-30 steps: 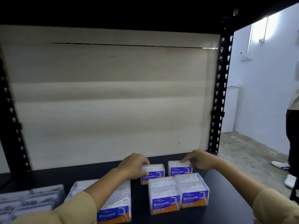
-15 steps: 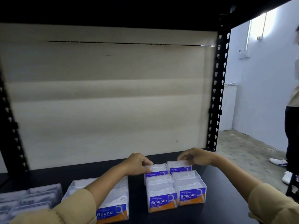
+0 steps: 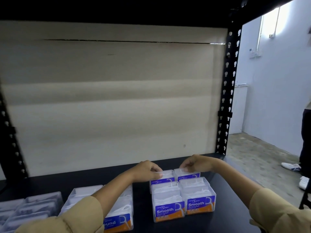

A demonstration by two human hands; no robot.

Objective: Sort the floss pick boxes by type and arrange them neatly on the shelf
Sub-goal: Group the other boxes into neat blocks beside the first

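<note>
- While gripped at its clear plastic lid by the curled left hand point(image 3: 148, 170): rear-left Smooth box point(image 3: 165, 176), on the shelf.
- Just beside it at 3 o'clock: rear-right Smooth box point(image 3: 187, 173), top rim pinched by the right hand point(image 3: 196, 164).
- Close at 6 o'clock: front-left Smooth box point(image 3: 168, 204) and front-right Smooth box point(image 3: 198, 195), rectangular, translucent, with blue-and-orange labels.
- Apart at 9 o'clock: Round box point(image 3: 117, 221), same clear plastic, partly behind a tan sleeve point(image 3: 67, 221).
- Underneath all: matte black shelf point(image 3: 235, 207); at 12 o'clock, a smooth cardboard back panel point(image 3: 109, 98).
</note>
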